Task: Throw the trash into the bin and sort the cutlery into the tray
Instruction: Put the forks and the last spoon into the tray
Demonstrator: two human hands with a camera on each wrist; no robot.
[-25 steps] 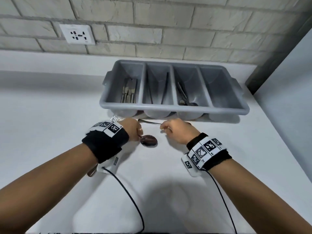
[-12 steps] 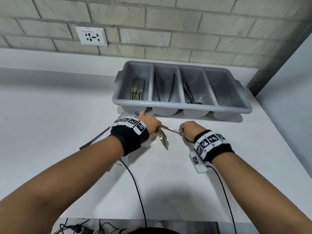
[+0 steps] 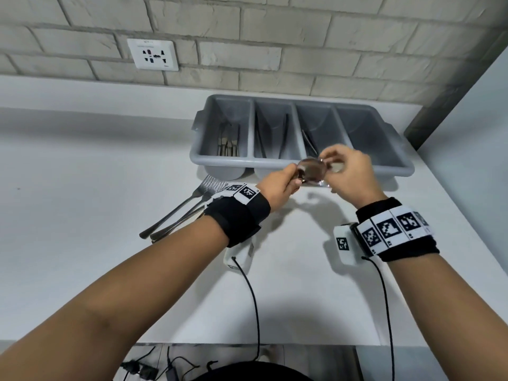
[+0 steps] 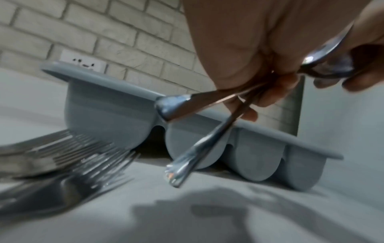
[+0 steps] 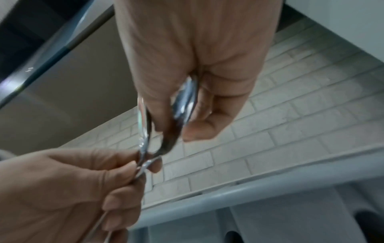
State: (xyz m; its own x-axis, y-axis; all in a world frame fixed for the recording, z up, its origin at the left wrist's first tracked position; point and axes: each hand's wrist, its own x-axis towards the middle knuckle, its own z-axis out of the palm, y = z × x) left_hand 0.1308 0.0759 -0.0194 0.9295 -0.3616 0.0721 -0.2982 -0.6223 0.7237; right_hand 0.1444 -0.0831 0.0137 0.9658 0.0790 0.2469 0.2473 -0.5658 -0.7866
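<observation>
Two metal spoons (image 3: 312, 171) hang in the air just over the front rim of the grey four-compartment cutlery tray (image 3: 222, 162). My left hand (image 3: 292, 178) grips both spoon handles (image 4: 187, 105), which cross and point down toward the table. My right hand (image 3: 328, 163) pinches the spoon bowls (image 5: 186, 98) between thumb and fingers. Several forks (image 3: 192, 204) lie on the white table left of my left wrist. In the tray, knives (image 3: 228, 141) fill the leftmost compartment, and the two middle ones hold thin utensils. No trash or bin is in view.
The tray stands against a brick wall with a socket (image 3: 152, 55). A grey wall panel (image 3: 467, 133) closes the table's right side. Black cables (image 3: 255, 312) run from both wrist cameras over the table's near edge.
Both hands have lifted from the table up to the tray's front rim with the spoons. My right hand now pinches the bowls instead of a handle. The forks have come into view.
</observation>
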